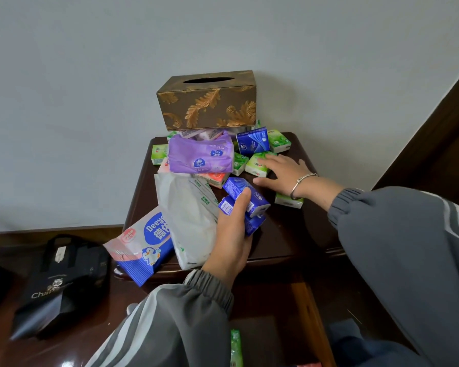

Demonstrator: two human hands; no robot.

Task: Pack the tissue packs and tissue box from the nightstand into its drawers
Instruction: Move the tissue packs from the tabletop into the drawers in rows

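A brown tissue box with gold leaves (206, 100) sits on a heap of packs at the back of the dark nightstand (284, 234). My left hand (232, 234) grips small blue tissue packs (245, 198) near the middle. My right hand (281, 172) reaches out with spread fingers, its fingertips on a green pack (257, 165). A purple pack (200, 156), a white pack (190, 218) and a blue-and-pink pack (141, 247) lie on the left side. Another blue pack (252, 141) and several green ones lie behind.
An open drawer (310, 313) below the nightstand shows a green pack (235, 348) inside. A black paper bag (61, 284) lies on the floor to the left. The wall stands right behind, and dark wood trim (435, 128) rises at right.
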